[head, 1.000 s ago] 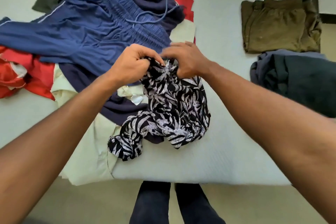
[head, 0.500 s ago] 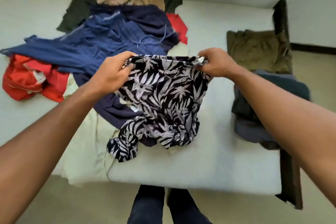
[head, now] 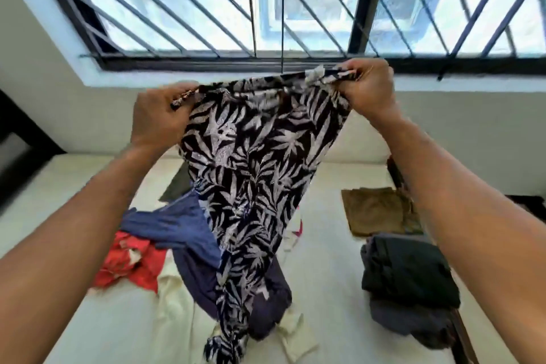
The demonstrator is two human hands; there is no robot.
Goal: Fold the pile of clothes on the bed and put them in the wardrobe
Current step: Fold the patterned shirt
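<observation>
A black garment with a white leaf print (head: 257, 174) hangs in the air above the bed, stretched by its top edge. My left hand (head: 158, 118) grips its left corner and my right hand (head: 369, 86) grips its right corner, higher up. Its lower end trails down to the mattress. Under it lies the unfolded pile: a blue garment (head: 174, 224), a red one (head: 130, 263), a dark navy one (head: 266, 313) and a cream one (head: 177, 304). The hanging cloth hides part of the pile.
On the right of the white bed (head: 325, 289) lie folded clothes: an olive-brown piece (head: 375, 210) and a dark stack (head: 407, 278). A barred window (head: 280, 3) fills the wall behind the bed. A dark bed frame edge (head: 464, 343) runs along the right.
Both hands have lifted the leaf-print garment from the pile up into the air and spread its top edge apart. The view has tilted up and now shows the window.
</observation>
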